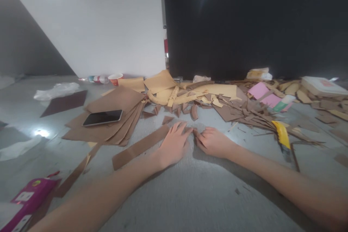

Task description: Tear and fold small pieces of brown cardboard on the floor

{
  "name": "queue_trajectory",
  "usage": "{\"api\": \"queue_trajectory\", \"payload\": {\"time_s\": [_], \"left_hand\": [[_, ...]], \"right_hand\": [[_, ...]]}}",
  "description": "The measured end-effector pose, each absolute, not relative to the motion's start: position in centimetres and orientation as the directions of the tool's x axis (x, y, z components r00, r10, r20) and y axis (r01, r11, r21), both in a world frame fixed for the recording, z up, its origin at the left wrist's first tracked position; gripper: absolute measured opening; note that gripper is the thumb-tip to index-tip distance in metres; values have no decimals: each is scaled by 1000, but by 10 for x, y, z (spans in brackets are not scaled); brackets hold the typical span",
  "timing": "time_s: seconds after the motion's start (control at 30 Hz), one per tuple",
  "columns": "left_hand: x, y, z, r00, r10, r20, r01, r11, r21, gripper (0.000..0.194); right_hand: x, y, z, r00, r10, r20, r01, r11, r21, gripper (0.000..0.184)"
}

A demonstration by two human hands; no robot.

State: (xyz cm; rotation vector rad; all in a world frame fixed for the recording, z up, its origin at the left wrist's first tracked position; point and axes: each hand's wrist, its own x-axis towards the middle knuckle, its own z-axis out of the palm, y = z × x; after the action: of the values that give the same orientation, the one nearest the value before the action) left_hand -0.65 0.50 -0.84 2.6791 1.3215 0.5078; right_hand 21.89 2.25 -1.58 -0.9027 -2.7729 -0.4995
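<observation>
A strip of brown cardboard [140,148] lies slantwise on the grey surface. My left hand [174,143] rests on its far right end with the fingers spread and stretched out. Just to the right, my right hand [213,142] is closed, thumb and fingers pinching a small brown cardboard end [195,132] close to my left fingertips. Whether that end belongs to the strip cannot be made out, as my left hand covers the join. Small cut cardboard triangles [168,119] lie just beyond my hands.
Left, a phone [102,117] lies on stacked cardboard sheets [78,132]. A magenta object [35,192] sits at the lower left. Beyond are paper scraps [160,83] and a paper cup [115,78]. Right are cardboard strips [244,112] and a yellow-handled cutter [282,136].
</observation>
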Motion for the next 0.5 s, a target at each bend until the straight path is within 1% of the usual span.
{"api": "queue_trajectory", "payload": {"time_s": [0.13,0.23,0.5], "left_hand": [[-8,6,-9,571,780,256,739,-624,253,50],[-8,6,-10,576,778,250,738,-627,251,50],[-8,5,-9,579,779,241,740,-626,244,49]], "right_hand": [[220,22,-19,-795,477,375,588,757,285,33],[220,21,-20,-786,442,431,585,758,290,35],[220,21,-19,-771,450,450,594,763,256,35]]}}
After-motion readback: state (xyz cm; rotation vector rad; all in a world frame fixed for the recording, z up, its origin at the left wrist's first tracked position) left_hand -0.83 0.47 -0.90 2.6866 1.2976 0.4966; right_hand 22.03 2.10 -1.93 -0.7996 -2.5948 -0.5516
